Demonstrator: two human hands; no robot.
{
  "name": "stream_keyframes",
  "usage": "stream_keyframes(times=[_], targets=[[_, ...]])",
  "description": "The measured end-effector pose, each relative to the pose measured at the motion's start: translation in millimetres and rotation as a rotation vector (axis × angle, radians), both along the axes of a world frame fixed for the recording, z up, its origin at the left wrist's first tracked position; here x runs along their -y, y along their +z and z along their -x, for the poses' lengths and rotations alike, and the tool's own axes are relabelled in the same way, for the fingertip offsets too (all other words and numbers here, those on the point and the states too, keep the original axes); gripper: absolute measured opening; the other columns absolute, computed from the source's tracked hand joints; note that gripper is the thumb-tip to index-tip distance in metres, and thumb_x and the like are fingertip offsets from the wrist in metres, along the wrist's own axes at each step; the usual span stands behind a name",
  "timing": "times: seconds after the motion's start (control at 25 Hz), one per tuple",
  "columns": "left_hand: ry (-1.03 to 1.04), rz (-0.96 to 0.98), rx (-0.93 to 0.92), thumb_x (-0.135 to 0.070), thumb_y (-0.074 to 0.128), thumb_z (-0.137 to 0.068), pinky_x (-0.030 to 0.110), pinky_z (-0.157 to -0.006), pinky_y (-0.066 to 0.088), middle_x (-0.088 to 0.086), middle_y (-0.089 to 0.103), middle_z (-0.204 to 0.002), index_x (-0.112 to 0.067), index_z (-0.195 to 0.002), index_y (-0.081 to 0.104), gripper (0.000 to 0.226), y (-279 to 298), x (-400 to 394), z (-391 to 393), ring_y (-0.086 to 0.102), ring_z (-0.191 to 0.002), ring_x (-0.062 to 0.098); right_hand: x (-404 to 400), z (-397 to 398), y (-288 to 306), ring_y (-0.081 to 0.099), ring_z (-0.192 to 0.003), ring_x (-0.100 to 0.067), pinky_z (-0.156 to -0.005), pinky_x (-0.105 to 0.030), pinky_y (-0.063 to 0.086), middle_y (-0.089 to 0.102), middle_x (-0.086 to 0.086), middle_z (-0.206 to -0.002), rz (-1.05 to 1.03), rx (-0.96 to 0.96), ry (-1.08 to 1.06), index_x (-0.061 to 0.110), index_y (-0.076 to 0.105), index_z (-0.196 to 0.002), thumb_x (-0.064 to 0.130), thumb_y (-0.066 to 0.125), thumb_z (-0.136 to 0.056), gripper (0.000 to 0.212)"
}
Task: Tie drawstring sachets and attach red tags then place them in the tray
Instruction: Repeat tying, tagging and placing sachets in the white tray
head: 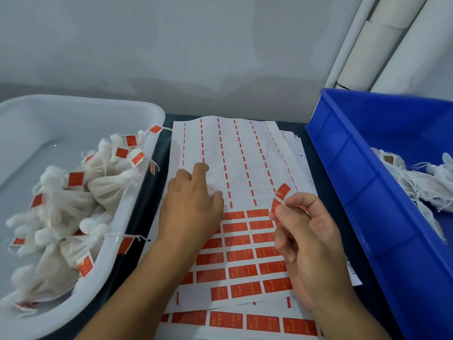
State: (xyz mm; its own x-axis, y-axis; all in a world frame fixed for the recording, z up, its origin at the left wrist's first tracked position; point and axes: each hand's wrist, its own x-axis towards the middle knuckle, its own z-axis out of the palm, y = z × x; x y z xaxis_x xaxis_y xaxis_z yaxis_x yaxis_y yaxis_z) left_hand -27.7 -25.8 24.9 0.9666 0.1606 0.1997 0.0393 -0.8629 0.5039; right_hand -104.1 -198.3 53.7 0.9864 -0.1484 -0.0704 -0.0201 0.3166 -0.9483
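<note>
Right hand (308, 244) pinching peeled red tag (280, 196) just right of left hand (193, 204), pressed flat-fingered on sticker sheet (235, 153) over white drawstring (213, 187), nearer.

No legible text anywhere. Red tags (241, 255) on sticker sheet (245, 155) carry pale printed marks, perhaps characters, too blurred to read. Same faint marks on peeled tag (280, 195) pinched by right hand (308, 244), and on tags of sachets (73, 192) in white tray (137, 111). Small dark print along sheet edge (351, 267), unreadable. Blue bin (362, 182) unmarked.
</note>
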Motion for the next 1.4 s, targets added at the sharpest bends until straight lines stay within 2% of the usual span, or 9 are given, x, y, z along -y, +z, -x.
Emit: stream_keyframes(times=[0.32, 0.48, 0.56, 0.68, 0.84, 0.96, 1.08, 1.28, 1.4], targets=[[-0.120, 0.133, 0.079, -0.035, 0.060, -0.097, 0.017, -0.078, 0.051, -0.019, 0.067, -0.112, -0.039, -0.113, 0.059, 0.016, 13.0, -3.1, 11.9, 0.062, -0.084, 0.003, 1.5, -1.9, -4.9, 0.054, -0.047, -0.008, -0.048, -0.019, 0.048, 0.062, -0.003, -0.063, 0.045, 0.004, 0.013, 0.031, 0.068, -0.084, 0.034, 0.076, -0.081, 0.009], [-0.200, 0.375, 0.027, -0.040, 0.055, -0.099, 0.001, -0.053, 0.043, -0.033, 0.062, -0.094, -0.050, -0.109, 0.049, 0.016, 20.9, -6.2, 21.7, 0.059, -0.080, -0.022, 7.1, -5.3, -5.3, 0.062, -0.053, -0.012, -0.053, -0.020, 0.053, 0.069, -0.003, -0.073, 0.250, 0.038, 0.008, 0.034, 0.067, -0.093, 0.041, 0.074, -0.086, 0.012], [-0.240, 0.454, 0.033, -0.039, 0.053, -0.099, 0.006, -0.064, 0.051, -0.033, 0.065, -0.096, -0.047, -0.102, 0.053, 0.008, 20.5, -9.3, 25.1, 0.062, -0.087, -0.016, 11.5, -10.1, -3.8, 0.067, -0.060, -0.013, -0.056, -0.020, 0.055, 0.073, 0.002, -0.081, 0.428, 0.082, -0.003, 0.036, 0.067, -0.097, 0.033, 0.070, -0.091, 0.007], [-0.301, 0.606, 0.002, -0.021, 0.056, -0.102, 0.006, -0.070, 0.053, -0.028, 0.068, -0.098, -0.040, -0.094, 0.067, 0.024, 16.9, -9.8, 30.0, 0.065, -0.096, -0.008, 13.9, -21.7, 2.2, 0.071, -0.073, -0.012, -0.063, -0.019, 0.057, 0.071, 0.011, -0.086, 0.647, 0.205, 0.023, 0.035, 0.062, -0.106, 0.027, 0.068, -0.097, 0.014], [-0.386, 0.766, -0.057, -0.016, 0.058, -0.101, 0.013, -0.071, 0.057, -0.030, 0.068, -0.108, -0.040, -0.105, 0.071, 0.027, 17.3, -3.7, 34.1, 0.070, -0.095, -0.003, 11.3, -38.1, 10.2, 0.070, -0.080, -0.016, -0.069, -0.023, 0.059, 0.070, 0.013, -0.087, 0.787, 0.363, 0.089, 0.041, 0.053, -0.116, 0.036, 0.067, -0.093, 0.028], [-0.415, 0.807, -0.068, -0.016, 0.063, -0.097, 0.017, -0.071, 0.059, -0.028, 0.070, -0.110, -0.041, -0.107, 0.071, 0.029, 20.4, -5.2, 37.5, 0.073, -0.092, 0.001, 8.0, -36.7, 0.9, 0.071, -0.087, -0.011, -0.072, -0.022, 0.061, 0.071, 0.019, -0.092, 0.746, 0.336, 0.099, 0.042, 0.064, -0.113, 0.040, 0.064, -0.098, 0.015], [-0.418, 0.886, -0.094, -0.014, 0.066, -0.095, 0.021, -0.072, 0.061, -0.023, 0.073, -0.107, -0.041, -0.108, 0.072, 0.030, 20.9, -7.2, 39.6, 0.074, -0.089, 0.005, 5.4, -31.2, -9.1, 0.070, -0.076, -0.009, -0.067, -0.019, 0.059, 0.071, 0.017, -0.084, 0.636, 0.282, 0.158, 0.042, 0.070, -0.110, 0.035, 0.057, -0.102, 0.017], [-0.462, 0.901, -0.160, -0.014, 0.068, -0.092, 0.018, -0.071, 0.059, -0.019, 0.074, -0.106, -0.036, -0.113, 0.072, 0.031, 19.4, -8.9, 41.3, 0.076, -0.086, 0.009, 11.7, -31.6, -2.5, 0.062, -0.057, -0.012, -0.059, -0.023, 0.055, 0.066, 0.002, -0.075, 0.434, 0.195, 0.371, 0.033, 0.055, -0.115, 0.026, 0.070, -0.090, 0.031], [-0.540, 0.897, -0.215, -0.020, 0.074, -0.088, 0.014, -0.075, 0.057, -0.016, 0.076, -0.102, -0.034, -0.109, 0.075, 0.025, 20.7, -7.9, 40.8, 0.075, -0.090, 0.010, 18.4, -33.4, 0.4, 0.063, -0.059, -0.008, -0.058, -0.019, 0.053, 0.068, -0.001, -0.076, 0.489, 0.160, 0.459, 0.025, 0.049, -0.105, 0.023, 0.073, -0.087, 0.031]])
